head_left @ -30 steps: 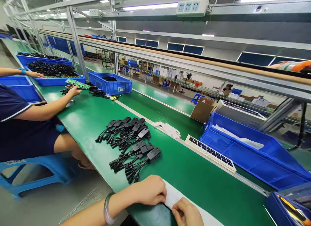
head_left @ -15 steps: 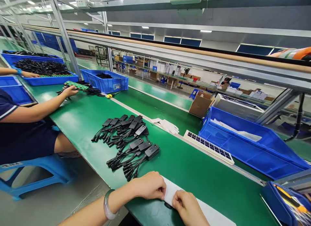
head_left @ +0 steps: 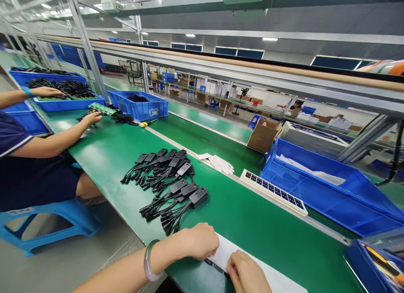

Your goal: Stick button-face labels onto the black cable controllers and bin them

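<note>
My left hand (head_left: 202, 241), with a bangle on its wrist, is closed with curled fingers at the far-left end of a long white flat strip (head_left: 271, 268) on the table's near edge. My right hand (head_left: 248, 273) is closed too, thumb and fingers pressed together over the same strip. Between the hands, a dark narrow piece (head_left: 217, 267) shows along the strip's near side; its kind is unclear. What sits inside my fingers is hidden. Beyond my left hand lies a pile of black cable connectors with flat boxes (head_left: 175, 188).
White gloves (head_left: 221, 163) and a socket strip (head_left: 273, 191) lie along the rail. A blue bin (head_left: 315, 188) stands at right, a tool box (head_left: 375, 263) nearer. At left, a seated co-worker's hand (head_left: 94, 117) holds a green circuit board (head_left: 102, 108) near bins of black cables.
My hands have shifted slightly, and more of the dark piece shows between them. The co-worker's far hand has risen over the cable bin. The view has moved a little.
</note>
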`<action>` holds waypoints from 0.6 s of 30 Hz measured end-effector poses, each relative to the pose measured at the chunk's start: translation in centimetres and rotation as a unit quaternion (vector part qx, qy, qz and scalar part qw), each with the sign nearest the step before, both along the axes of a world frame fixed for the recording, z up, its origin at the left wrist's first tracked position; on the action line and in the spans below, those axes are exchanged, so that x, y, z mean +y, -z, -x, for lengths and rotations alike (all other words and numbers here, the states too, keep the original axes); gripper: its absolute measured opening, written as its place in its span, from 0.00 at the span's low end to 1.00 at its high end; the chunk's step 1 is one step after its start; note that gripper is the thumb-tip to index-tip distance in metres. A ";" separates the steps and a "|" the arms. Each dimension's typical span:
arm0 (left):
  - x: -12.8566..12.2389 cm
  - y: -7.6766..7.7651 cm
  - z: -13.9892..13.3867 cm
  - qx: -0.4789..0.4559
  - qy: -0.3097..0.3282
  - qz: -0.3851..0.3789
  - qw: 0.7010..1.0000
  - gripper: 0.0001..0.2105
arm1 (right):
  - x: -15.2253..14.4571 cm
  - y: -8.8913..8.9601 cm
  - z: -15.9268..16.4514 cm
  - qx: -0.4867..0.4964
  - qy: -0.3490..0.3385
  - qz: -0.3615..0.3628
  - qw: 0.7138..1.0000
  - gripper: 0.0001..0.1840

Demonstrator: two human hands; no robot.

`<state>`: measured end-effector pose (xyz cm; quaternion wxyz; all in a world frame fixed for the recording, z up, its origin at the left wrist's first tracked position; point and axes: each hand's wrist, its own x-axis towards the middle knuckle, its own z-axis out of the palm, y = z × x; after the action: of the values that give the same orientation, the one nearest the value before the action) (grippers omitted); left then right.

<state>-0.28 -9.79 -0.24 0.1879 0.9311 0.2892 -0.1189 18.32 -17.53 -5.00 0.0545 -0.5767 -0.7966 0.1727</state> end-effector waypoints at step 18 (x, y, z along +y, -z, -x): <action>-1.5 -0.4 -2.7 0.013 0.032 -0.075 0.997 0.12 | -0.6 -2.8 -3.6 0.028 0.051 0.118 0.991 0.09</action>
<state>2.37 -11.30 0.20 0.1102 0.9497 0.2699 -0.1146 21.89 -18.11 -2.20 0.0174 -0.6140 -0.7382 0.2788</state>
